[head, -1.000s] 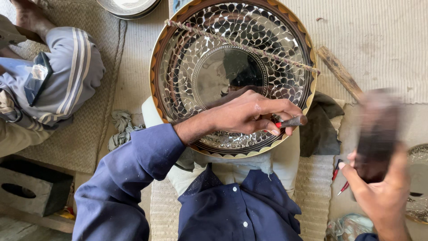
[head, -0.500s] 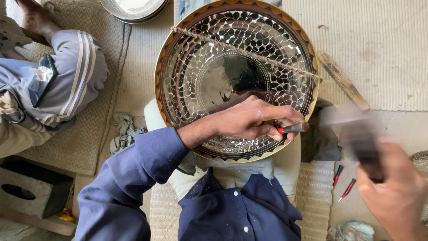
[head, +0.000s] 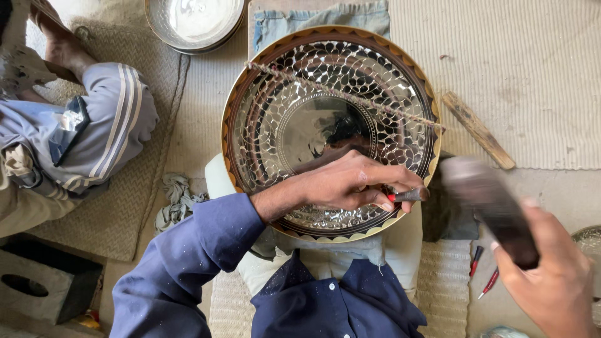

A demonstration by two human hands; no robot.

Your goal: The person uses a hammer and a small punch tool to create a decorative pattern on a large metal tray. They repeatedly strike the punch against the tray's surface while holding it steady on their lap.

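A large round engraved metal tray with a brown scalloped rim rests on the person's lap, its near edge under the left hand, whose fingers pinch a short dark metal chisel against the rim. The right hand grips a blurred dark mallet beside the tray's right edge, over the woven mat where a flat wooden stick lies

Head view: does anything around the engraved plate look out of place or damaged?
Nothing looks damaged. The engraved plate rests tilted on the person's lap, a twisted cord running straight across it. The left hand presses a small tool to the lower rim; the right hand holds a dark, motion-blurred mallet. Two red-tipped tools lie loose on the floor.
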